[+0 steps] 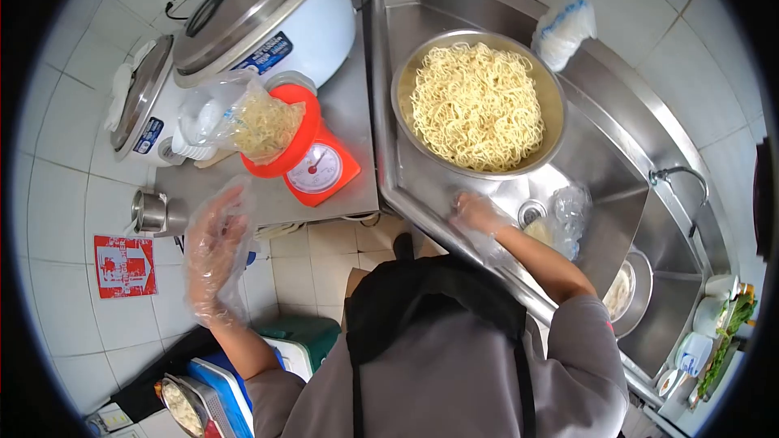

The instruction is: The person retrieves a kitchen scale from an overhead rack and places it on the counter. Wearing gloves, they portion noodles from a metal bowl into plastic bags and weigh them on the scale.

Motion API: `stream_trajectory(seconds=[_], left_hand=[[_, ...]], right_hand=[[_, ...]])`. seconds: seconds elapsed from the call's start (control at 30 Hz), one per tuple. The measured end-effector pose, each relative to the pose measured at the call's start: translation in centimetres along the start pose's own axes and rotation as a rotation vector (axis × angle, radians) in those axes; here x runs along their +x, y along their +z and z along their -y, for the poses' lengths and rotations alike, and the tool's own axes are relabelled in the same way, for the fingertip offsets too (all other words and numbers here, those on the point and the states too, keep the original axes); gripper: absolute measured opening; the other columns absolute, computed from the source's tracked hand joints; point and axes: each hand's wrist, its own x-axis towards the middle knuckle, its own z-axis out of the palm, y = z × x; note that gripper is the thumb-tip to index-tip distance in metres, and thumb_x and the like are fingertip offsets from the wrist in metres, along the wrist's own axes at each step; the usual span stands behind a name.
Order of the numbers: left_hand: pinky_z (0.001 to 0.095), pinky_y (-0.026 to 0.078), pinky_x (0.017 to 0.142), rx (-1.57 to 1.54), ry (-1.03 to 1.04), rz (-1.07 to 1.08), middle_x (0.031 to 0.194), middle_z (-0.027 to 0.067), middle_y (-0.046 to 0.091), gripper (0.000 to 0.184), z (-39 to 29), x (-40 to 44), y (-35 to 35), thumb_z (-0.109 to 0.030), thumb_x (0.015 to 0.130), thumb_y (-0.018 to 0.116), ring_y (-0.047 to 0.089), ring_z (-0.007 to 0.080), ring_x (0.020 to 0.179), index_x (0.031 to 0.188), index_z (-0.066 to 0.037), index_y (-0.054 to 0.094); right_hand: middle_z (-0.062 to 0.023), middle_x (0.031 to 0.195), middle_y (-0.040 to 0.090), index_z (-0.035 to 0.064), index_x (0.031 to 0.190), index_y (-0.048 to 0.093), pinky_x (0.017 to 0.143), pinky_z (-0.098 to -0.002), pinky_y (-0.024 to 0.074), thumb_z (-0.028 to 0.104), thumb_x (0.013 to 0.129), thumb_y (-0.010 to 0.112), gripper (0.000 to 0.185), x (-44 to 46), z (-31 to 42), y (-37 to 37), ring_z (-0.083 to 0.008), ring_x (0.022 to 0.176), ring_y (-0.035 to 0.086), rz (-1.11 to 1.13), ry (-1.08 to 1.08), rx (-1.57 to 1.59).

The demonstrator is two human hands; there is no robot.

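My left hand [215, 247], in a clear plastic glove, is raised at the left of the counter with fingers apart and loosely bent, holding nothing. Above it, a clear plastic bag with noodles [272, 126] rests on the red pan of a kitchen scale [322, 169]. My right hand [477, 212], also gloved, hovers over the sink edge just below a big steel bowl [557, 118]. Its fingers are curled together, and anything inside them is hidden. Yellow noodles [479, 105] heap up in that bowl.
Two large rice cookers [320, 40] stand behind the scale. Crumpled clear plastic [570, 215] lies by the drain [531, 212]. A bag of white items [564, 32] sits on the sink's back rim. A faucet [686, 182] and a smaller bowl [641, 292] are at right.
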Motion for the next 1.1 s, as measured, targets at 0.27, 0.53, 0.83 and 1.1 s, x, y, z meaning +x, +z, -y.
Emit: stream_trajectory(seconds=[0.27,0.53,0.83,1.1], left_hand=[[0.0285,0.047,0.074,-0.009,0.123,-0.017,0.100,0.0102,0.061,0.041,-2.6,0.4,0.0,-0.002,0.078,0.061,0.058,0.0195,0.087,0.118,-0.006,0.054],[0.0308,0.047,0.076,-0.168,0.123,-0.058,0.100,0.0123,0.061,0.040,-0.1,-0.2,0.2,-0.004,0.080,0.060,0.059,0.0211,0.088,0.120,-0.008,0.053],[0.0286,0.048,0.079,-0.025,0.179,0.008,0.110,0.0109,0.058,0.043,-0.3,0.8,-0.3,0.002,0.080,0.058,0.058,0.0172,0.095,0.121,-0.006,0.051],[0.0291,0.046,0.086,-0.241,0.148,0.087,0.117,0.0101,0.055,0.041,2.5,-0.8,1.2,0.004,0.082,0.055,0.056,0.0158,0.099,0.122,-0.002,0.050]], right_hand=[[-0.0176,0.087,0.062,0.0049,0.080,0.064,0.076,-0.0423,0.0477,0.025,0.068,0.061,0.023,-0.4,0.4,-0.6,-0.0345,0.086,0.059,0.001,-0.038,-0.030],[-0.0160,0.080,0.063,0.0045,0.073,0.064,0.072,-0.0388,0.0484,0.024,0.063,0.068,0.022,0.2,0.7,-2.4,-0.0316,0.077,0.062,-0.044,-0.097,0.082],[-0.0148,0.059,0.050,-0.0033,0.072,0.055,0.058,-0.0349,0.0427,0.018,0.072,0.061,0.022,0.9,26.7,-23.1,-0.0265,0.056,0.050,-0.521,-0.668,0.610],[-0.0184,0.073,0.060,-0.0023,0.083,0.061,0.066,-0.0360,0.0467,0.017,0.075,0.061,0.021,8.8,30.2,-25.4,-0.0303,0.063,0.056,-0.560,-0.984,0.354]])
